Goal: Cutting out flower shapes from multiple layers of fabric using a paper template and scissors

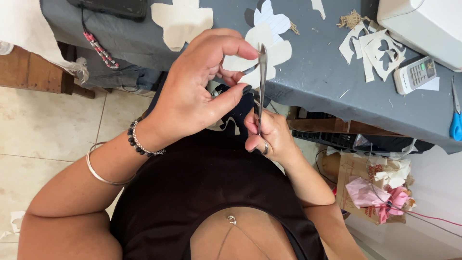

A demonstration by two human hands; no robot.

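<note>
My right hand [269, 137] grips the handles of a pair of metal scissors [261, 72], blades pointing up and away from me. My left hand [199, 89] is raised in front of them, thumb and forefinger pinching a small thin piece right beside the blades; what it pinches is too small to make out. Both hands hover over my lap, just in front of a table covered in grey cloth [317, 82]. A cream flower-shaped cutout [276, 48] lies on the cloth directly behind the blades.
More cream cutouts [183, 19] and white paper scraps [373, 53] lie on the cloth. A small handset [415, 74], blue-handled scissors [455, 113] and a white machine [423, 24] sit at the right. A cardboard box of pink and white scraps [380, 185] stands below.
</note>
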